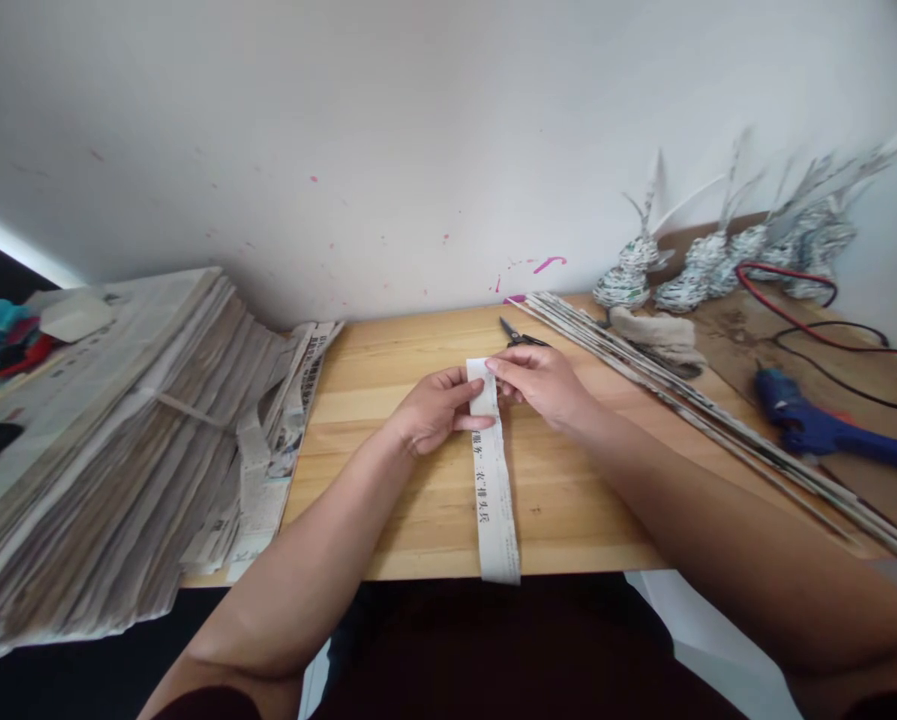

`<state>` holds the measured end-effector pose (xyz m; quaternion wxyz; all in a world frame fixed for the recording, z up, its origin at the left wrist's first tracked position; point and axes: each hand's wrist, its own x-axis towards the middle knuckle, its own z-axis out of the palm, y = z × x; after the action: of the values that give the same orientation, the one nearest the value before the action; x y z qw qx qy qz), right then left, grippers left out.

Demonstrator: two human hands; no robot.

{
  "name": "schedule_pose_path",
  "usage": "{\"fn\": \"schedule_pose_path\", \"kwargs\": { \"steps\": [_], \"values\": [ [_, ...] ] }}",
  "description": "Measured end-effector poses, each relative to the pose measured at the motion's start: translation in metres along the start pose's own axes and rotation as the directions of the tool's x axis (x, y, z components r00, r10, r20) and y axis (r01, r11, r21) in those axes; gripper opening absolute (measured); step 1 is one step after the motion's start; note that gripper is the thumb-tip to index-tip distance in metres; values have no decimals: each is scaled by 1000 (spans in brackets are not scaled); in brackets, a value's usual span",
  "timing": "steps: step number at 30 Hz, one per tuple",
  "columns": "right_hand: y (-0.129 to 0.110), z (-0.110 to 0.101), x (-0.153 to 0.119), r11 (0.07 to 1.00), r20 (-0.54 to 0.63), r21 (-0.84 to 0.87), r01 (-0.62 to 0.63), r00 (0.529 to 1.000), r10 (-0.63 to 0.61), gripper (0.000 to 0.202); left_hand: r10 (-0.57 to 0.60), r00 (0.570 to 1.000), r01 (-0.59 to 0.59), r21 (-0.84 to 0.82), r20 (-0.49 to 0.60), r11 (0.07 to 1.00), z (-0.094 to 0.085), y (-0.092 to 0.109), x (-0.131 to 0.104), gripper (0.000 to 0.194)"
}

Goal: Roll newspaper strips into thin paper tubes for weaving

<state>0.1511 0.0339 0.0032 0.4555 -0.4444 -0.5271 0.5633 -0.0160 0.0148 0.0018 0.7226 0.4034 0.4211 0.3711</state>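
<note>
The wooden table [418, 500] bears a newspaper stack [103, 440], paper strip [495, 500], scissors [519, 336], rolled paper sticks [688, 400] and glue gun [815, 425].

One head-worn camera looks forward and down, close over the wooden table [418, 500] toward the white wall [418, 120]

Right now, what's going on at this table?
A person sits at a wooden table and pinches the far end of a long newspaper strip with both hands: left hand, right hand. The strip lies flat toward the near edge. A newspaper stack sits to the left; scissors, rolled paper sticks and a blue glue gun lie to the right.
</note>
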Motion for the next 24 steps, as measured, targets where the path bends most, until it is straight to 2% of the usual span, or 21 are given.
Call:
{"fn": "schedule_pose_path", "kwargs": {
  "steps": [3,6,10,13,15,16,18,20,21,24],
  "values": [
    [3,2,1,1000,-1,19,15,1000,-15,26,3,1000,-3,-4,-20,1000,4,-1,-1,19],
    [10,3,3,999,-20,6,37,999,-37,25,29,998,-26,63,-47,998,6,-3,-1,23],
    [13,1,4,975,-35,-178,132,990,-140,27,69,995,-59,135,-70,989,5,-5,-1,28],
    [-1,-14,6,868,-56,-448,216,962,-268,32,53,996,-45,110,-67,993,3,-4,0,26],
    [-14,-36,9,701,-115,-680,215,913,-392,35,39,997,-34,78,-69,996,2,-3,0,23],
    [-19,-50,11,590,-161,-789,170,870,-466,36,39,996,-35,64,-76,997,2,-3,1,21],
    [-27,-78,15,396,-268,-918,-27,778,-568,27,51,994,-47,37,-97,998,2,-2,2,18],
    [-26,-101,18,299,-416,-909,-291,691,-591,25,70,992,-68,23,-104,997,1,-2,2,17],
    [-24,-109,20,282,-484,-874,-395,668,-565,27,79,992,-78,23,-97,997,1,-2,2,17],
    [-14,-122,25,241,-571,-820,-518,726,-382,24,91,993,-88,51,-76,995,0,-3,3,19]
  ]
}}
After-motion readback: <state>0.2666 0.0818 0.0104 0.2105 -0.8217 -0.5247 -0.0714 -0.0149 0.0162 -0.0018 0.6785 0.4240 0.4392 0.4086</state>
